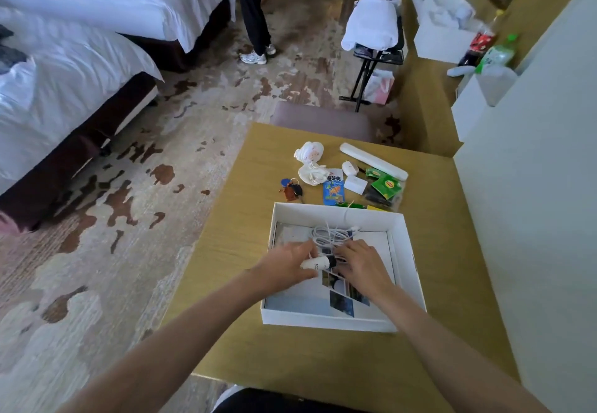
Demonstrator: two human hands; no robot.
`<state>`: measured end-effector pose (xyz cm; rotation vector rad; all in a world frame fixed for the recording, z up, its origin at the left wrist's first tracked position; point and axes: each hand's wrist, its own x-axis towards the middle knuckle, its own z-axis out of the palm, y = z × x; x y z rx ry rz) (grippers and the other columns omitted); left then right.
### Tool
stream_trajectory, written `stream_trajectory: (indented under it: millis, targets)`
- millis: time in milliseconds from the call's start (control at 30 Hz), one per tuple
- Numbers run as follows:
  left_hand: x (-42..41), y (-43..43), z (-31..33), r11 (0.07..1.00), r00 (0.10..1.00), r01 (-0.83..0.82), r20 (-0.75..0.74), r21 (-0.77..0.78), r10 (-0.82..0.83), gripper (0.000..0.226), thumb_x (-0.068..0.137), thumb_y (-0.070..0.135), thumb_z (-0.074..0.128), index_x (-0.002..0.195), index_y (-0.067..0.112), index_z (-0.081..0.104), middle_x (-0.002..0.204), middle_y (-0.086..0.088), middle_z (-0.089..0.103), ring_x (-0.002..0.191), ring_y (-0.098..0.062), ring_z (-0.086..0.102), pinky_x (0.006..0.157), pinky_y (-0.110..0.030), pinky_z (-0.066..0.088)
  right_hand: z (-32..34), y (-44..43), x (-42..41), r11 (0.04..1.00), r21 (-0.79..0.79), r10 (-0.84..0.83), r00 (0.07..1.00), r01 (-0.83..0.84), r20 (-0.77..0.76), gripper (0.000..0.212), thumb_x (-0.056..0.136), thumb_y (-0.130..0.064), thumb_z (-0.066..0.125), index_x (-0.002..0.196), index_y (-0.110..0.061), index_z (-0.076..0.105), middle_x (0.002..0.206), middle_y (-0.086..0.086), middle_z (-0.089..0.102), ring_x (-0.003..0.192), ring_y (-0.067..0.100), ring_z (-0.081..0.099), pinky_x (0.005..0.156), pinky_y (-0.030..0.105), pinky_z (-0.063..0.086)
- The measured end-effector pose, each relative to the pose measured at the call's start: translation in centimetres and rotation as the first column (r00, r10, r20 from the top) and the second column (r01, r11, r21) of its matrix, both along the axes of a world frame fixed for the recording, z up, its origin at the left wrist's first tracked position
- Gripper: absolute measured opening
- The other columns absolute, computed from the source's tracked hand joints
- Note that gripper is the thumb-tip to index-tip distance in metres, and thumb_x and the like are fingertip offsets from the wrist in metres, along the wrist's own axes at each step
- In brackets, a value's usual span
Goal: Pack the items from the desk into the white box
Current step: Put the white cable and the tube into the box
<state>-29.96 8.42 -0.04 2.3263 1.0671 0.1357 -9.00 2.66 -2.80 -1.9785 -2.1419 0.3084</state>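
- Both hands work inside the white box (410, 251), which sits open on the desk (452, 283) with photo prints (342, 299) lying flat on its floor.
- The left hand (287, 264) is closed around a small white tube (315, 264), thumb beneath and fingers over the top; the tube hangs just above the prints near the box's middle.
- The right hand (361, 260) is curled over something dark beside the tube's end; whether it grips or merely presses cannot be told.
- A coiled white cable (332, 235) lies inside the box against the far wall, just beyond both hands.
- Outside, beyond the far wall, wait the keys (292, 189), a blue packet (332, 191), green tea bags (386, 184), a white card (355, 184), a long white case (371, 160) and crumpled white items (310, 152).
- The step in hand looks like settling the tube among the items already in. Done well, it goes down flat beside the cable, not on top, leaving the near half free for bulkier pieces.
- Loose cable loops could snag fingers; lifting the hands straight up should keep the coil in place.
- By this count, packing is under halfway.
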Motion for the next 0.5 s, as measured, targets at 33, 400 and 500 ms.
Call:
stream_trajectory:
  millis: [33,400,500]
  targets:
    - [0.3,-0.1,-0.5,0.999,0.999,0.034,-0.009,-0.021,-0.034,0.033,0.083,0.039,0.065,0.107,0.022,0.051,0.112,-0.005,0.064,0.097,-0.023,0.057,0.077,-0.03,0.044,0.2,0.0,0.0,1.0,-0.014,-0.018,0.999,0.018,-0.048,0.033,0.079,-0.021,0.074,0.111,-0.016,0.069,0.108,0.002,0.066,0.103,0.026,0.056,0.079,0.038,0.044]
    - [4.7,-0.4,-2.2,0.97,0.955,0.238,-0.172,-0.047,-0.242,0.031,0.08,0.034,0.068,0.105,0.021,0.054,0.114,-0.001,0.061,0.105,-0.021,0.055,0.082,-0.035,0.046,2.6,-2.1,4.1,0.98,-0.149,-0.161,0.963,0.131,-0.215,0.021,0.093,-0.029,0.061,0.113,-0.023,0.065,0.111,-0.003,0.061,0.105,0.014,0.056,0.085,0.028,0.045]
    - [4.7,-0.2,-2.7,0.965,0.943,0.262,-0.208,-0.021,-0.261,0.029,0.083,0.034,0.065,0.106,0.02,0.055,0.115,-0.002,0.06,0.106,-0.02,0.053,0.085,-0.035,0.046,3.2,-2.1,4.3,0.983,-0.147,-0.139,0.967,0.109,-0.214,0.022,0.095,-0.03,0.058,0.114,-0.023,0.065,0.114,-0.003,0.061,0.108,0.014,0.055,0.087,0.03,0.045]
